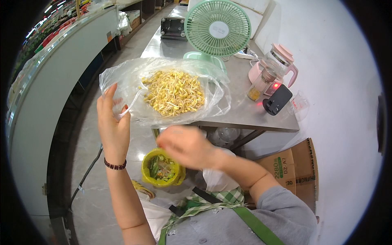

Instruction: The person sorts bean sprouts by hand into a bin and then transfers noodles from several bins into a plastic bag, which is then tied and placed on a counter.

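Observation:
A clear plastic bag [214, 92] lies spread on the steel table with a heap of yellow-headed bean sprouts [176, 93] in it. My left hand [112, 122] grips the bag's left edge, with the thumb in front and other fingers partly behind the film. Blurred by motion, my right hand [185, 147] is in front of the table edge with its fingers curled. Whether anything is between those fingers is hidden. Below it, a yellow-lined bin [180, 177] on the floor contains green and pale plant scraps [161, 168].
A green fan [218, 27] stands behind the bag on the steel table [242, 111]. To the right are a pink-lidded glass kettle [280, 58], a tea bottle [260, 84], a black device [277, 99] and a clear cup [298, 105]. Cardboard [291, 171] leans below.

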`<state>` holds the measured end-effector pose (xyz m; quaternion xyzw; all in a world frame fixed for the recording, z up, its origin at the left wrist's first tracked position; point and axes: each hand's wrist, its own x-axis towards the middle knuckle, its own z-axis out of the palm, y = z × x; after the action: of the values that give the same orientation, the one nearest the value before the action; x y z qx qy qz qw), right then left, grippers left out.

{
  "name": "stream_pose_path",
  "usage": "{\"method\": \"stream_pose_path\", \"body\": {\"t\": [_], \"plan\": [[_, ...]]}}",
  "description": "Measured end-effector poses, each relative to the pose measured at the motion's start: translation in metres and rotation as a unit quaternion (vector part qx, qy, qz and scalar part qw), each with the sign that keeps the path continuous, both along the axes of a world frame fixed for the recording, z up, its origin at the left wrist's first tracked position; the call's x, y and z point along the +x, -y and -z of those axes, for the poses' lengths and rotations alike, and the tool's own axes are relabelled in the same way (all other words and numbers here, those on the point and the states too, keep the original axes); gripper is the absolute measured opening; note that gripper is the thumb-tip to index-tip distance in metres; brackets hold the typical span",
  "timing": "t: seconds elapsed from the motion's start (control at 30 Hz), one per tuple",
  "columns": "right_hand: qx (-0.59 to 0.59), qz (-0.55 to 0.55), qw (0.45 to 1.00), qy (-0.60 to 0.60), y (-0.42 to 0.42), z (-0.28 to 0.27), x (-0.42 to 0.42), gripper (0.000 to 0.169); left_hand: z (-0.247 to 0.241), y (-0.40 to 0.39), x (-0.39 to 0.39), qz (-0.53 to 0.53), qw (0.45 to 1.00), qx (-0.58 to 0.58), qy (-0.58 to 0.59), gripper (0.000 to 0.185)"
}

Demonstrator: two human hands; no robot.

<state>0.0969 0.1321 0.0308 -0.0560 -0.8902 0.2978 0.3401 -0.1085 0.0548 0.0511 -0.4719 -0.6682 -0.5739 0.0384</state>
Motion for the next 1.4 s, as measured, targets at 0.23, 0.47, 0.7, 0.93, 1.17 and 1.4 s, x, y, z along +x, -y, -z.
{"method": "stream_pose_path", "body": {"t": [0.23, 0.47, 0.7, 0.93, 1.17, 1.4], "plan": [[0.173, 0.139, 0.968, 0.116, -0.136, -0.04, -0.054, 0.013, -0.005, -0.002, 0.005, 0.013, 1.0, 0.0, 0.005, 0.066], [0.182, 0.203, 0.915, 0.297, -0.139, -0.045, -0.061, 0.018, 0.0, 0.003, 0.003, 0.009, 1.0, -0.006, 0.007, 0.066], [0.168, 0.179, 0.938, 0.246, -0.139, -0.044, -0.06, 0.024, 0.003, 0.003, 0.002, 0.014, 1.0, -0.017, 0.012, 0.069], [0.177, 0.174, 0.917, 0.312, -0.143, -0.046, -0.065, 0.022, 0.002, 0.004, 0.004, 0.012, 1.0, -0.012, 0.008, 0.067], [0.202, 0.174, 0.929, 0.258, -0.156, -0.033, -0.075, 0.017, 0.003, 0.004, 0.004, 0.013, 1.0, -0.004, 0.007, 0.065], [0.062, 0.148, 0.967, 0.2, -0.167, -0.048, -0.087, 0.023, 0.001, 0.006, 0.007, 0.011, 1.0, -0.006, 0.003, 0.06]]}}
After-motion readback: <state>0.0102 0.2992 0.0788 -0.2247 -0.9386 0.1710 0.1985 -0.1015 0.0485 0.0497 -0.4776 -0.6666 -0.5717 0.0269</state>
